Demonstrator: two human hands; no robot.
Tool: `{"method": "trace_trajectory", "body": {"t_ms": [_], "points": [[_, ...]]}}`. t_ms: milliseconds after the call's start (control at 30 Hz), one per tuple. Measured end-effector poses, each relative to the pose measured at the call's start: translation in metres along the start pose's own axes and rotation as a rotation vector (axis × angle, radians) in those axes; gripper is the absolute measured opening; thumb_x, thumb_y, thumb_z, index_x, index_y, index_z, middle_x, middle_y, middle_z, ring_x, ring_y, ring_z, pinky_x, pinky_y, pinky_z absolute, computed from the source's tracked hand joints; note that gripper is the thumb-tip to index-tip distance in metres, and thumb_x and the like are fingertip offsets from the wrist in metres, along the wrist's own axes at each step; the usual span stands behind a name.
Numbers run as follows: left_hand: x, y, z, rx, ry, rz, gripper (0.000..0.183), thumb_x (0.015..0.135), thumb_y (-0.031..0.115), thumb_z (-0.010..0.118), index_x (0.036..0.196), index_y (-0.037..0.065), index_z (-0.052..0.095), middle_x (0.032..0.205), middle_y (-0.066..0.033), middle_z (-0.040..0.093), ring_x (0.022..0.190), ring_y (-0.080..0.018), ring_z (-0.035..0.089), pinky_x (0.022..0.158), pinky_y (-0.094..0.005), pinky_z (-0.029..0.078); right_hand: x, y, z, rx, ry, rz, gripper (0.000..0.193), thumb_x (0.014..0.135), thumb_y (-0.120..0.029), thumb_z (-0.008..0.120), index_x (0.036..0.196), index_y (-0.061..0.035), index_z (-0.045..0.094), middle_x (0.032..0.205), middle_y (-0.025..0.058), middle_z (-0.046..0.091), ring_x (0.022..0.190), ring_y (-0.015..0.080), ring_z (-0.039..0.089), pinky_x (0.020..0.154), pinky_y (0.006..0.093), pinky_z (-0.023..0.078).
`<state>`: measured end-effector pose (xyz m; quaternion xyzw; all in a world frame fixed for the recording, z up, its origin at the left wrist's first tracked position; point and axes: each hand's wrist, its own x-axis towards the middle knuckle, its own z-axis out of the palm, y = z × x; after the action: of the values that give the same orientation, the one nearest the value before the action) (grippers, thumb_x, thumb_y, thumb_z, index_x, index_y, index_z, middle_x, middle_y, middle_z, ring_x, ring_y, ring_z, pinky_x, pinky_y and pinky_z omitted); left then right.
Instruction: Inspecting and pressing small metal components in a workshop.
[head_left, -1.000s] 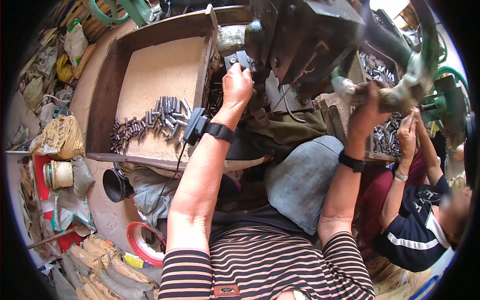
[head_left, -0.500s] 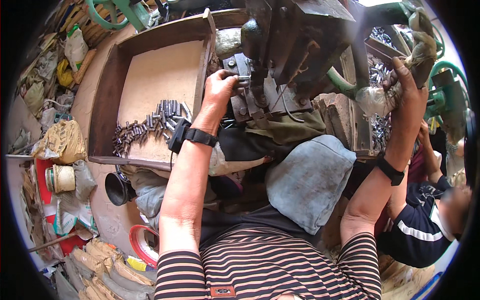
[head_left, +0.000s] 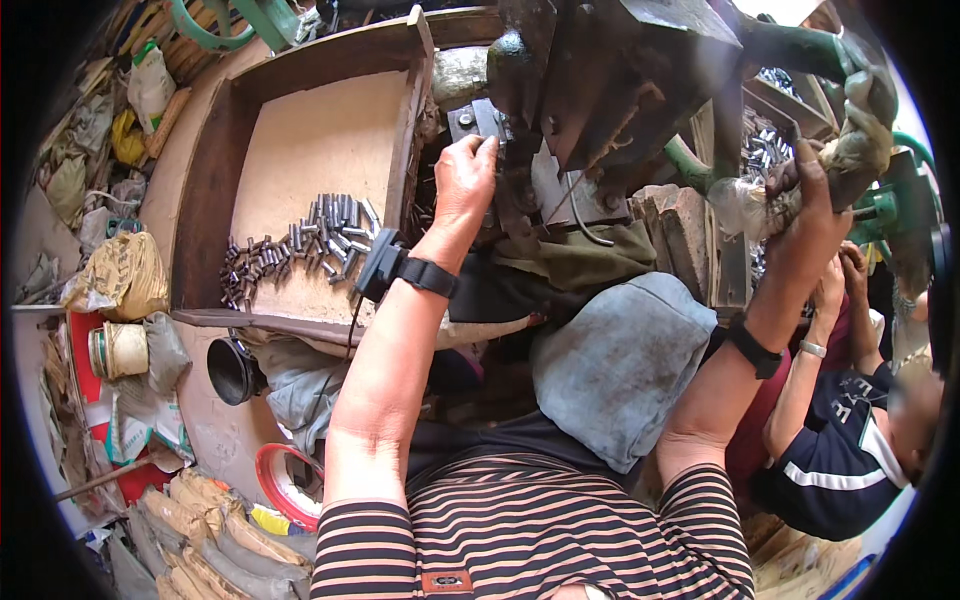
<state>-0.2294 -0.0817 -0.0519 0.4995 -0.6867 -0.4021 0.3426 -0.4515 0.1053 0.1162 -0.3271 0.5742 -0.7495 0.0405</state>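
At the base of a dark metal press (head_left: 620,80), my left hand (head_left: 465,185) is closed in a pinch beside the bolted die plates (head_left: 478,118). Whatever its fingertips hold is hidden. My right hand (head_left: 815,205) grips the press's lever (head_left: 868,110), which is wrapped in cloth and plastic. Left of the press, a shallow wooden tray (head_left: 195,210) carries a heap of short metal tubes (head_left: 325,235).
A blue-grey cloth (head_left: 620,370) hangs before my lap. On the right sits a person in a dark shirt (head_left: 840,450), hands raised by another green machine (head_left: 885,205). Bags (head_left: 120,275) and a red-rimmed roll (head_left: 285,485) lie to the left.
My left hand has moved slightly right and turned; the short metal tube seen in its fingers before no longer shows. My right hand and the lever have shifted slightly. The other person's arms moved.
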Motion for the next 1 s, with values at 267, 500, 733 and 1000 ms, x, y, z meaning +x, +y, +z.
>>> {"method": "trace_trajectory", "body": {"t_ms": [267, 500, 733, 1000], "points": [[0.012, -0.002, -0.010, 0.374, 0.023, 0.019, 0.034, 0.090, 0.035, 0.053, 0.090, 0.003, 0.063, 0.090, -0.0232, 0.065, 0.090, -0.0423, 0.062, 0.077, -0.0498, 0.049, -0.023, 0.048, 0.006, 0.039, 0.015, -0.053, 0.021, 0.081, -0.006, 0.067, 0.097, 0.0034, 0.059, 0.076, 0.0066, 0.062, 0.064, 0.0122, 0.059, 0.063, 0.0248, 0.047], [0.013, -0.009, -0.030, 0.390, 0.056, 0.220, 0.030, 0.084, 0.027, 0.063, 0.100, 0.001, 0.065, 0.091, -0.0210, 0.064, 0.090, -0.0335, 0.063, 0.078, -0.0401, 0.049, -0.021, 0.049, -0.001, 0.048, 0.032, -0.057, 0.024, 0.081, -0.005, 0.067, 0.102, 0.0029, 0.058, 0.081, 0.0061, 0.062, 0.066, 0.0115, 0.058, 0.064, 0.0247, 0.048], [0.004, -0.002, -0.036, 0.602, -0.086, 0.207, 0.038, 0.079, 0.015, 0.064, 0.116, 0.012, 0.055, 0.108, -0.0258, 0.051, 0.094, -0.0443, 0.057, 0.084, -0.0472, 0.048, -0.030, 0.069, 0.004, 0.041, 0.013, -0.071, 0.030, 0.082, -0.006, 0.066, 0.107, 0.0024, 0.054, 0.082, 0.0066, 0.061, 0.074, 0.0137, 0.059, 0.070, 0.0270, 0.048], [-0.012, 0.007, -0.182, 0.076, -0.081, 0.020, 0.021, 0.083, 0.018, 0.063, 0.086, -0.002, 0.060, 0.066, -0.0015, 0.056, 0.062, -0.0089, 0.051, 0.057, -0.0273, 0.043, -0.043, 0.090, -0.049, -0.641, 0.001, -0.333, 0.026, 0.088, -0.016, 0.062, 0.104, 0.0038, 0.059, 0.102, 0.0109, 0.060, 0.093, 0.0175, 0.057, 0.085, 0.0317, 0.046]]}}
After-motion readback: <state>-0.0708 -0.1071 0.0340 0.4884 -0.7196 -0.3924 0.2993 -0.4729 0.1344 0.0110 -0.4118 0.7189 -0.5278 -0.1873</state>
